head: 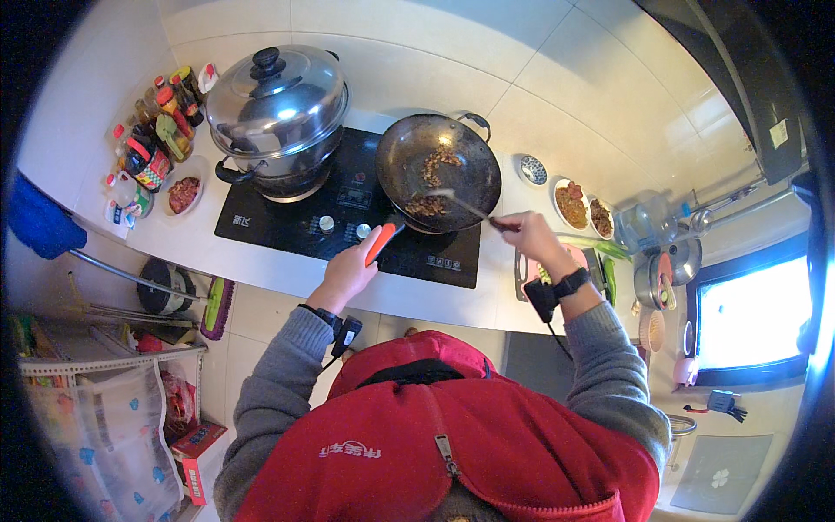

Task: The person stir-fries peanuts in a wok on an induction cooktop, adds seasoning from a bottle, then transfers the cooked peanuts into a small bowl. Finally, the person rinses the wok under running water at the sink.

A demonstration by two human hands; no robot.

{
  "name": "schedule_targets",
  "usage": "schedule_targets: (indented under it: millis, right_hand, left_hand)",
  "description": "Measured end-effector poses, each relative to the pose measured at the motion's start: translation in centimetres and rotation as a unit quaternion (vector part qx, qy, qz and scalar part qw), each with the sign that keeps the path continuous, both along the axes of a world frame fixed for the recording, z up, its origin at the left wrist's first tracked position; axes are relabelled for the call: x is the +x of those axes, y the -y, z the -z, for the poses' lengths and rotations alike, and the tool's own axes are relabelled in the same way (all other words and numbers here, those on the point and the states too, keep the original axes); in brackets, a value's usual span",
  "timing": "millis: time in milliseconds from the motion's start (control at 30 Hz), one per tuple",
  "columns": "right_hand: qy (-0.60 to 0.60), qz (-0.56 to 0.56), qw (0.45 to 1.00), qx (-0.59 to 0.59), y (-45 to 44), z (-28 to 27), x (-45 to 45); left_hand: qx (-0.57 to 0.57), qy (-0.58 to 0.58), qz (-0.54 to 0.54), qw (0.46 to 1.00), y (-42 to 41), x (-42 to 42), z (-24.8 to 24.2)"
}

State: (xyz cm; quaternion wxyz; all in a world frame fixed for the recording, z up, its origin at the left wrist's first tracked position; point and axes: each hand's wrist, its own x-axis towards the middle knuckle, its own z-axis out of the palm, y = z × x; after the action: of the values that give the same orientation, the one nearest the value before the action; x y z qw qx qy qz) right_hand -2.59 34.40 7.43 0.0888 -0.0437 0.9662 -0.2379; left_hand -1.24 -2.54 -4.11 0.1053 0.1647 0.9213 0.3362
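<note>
My left hand (346,273) grips the orange and black handle (383,244) of a dark wok (479,171), which sits on the right side of a black induction cooktop (284,230). In my right hand (536,243) is the dark handle of a metal spatula (464,205), whose pale, blurred head is over the wok's lower part. Small browned food pieces (441,164) lie in a curved band in the wok, with more at its lower left beside the spatula. A lidded steel steamer pot (282,124) stands on the cooktop's left side.
Sauce bottles (149,158) and a plate of raw meat (184,194) stand at the left. To the right are a small patterned bowl (533,169), plates of sauce and chopped food (572,205), green onions (590,244), a pink cutting board (571,256) and a large plastic bottle (646,222).
</note>
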Motion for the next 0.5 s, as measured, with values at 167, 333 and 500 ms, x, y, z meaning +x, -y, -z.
schedule_targets:
  millis: [167,333,500]
  right_hand:
    - [-0.119,0.061,0.991,0.024,0.8,1.9,-6.0]
    - [-0.112,0.04,0.99,0.069,5.7,5.4,-5.3]
    - [0.018,-0.008,0.999,0.035,2.1,-1.5,1.6]
  left_hand:
    - [-0.016,0.006,0.002,1.0,0.0,-0.1,0.0]
    - [-0.02,-0.001,0.004,1.0,0.1,0.1,-0.2]
    - [-0.009,-0.001,0.002,1.0,0.0,0.0,0.1]
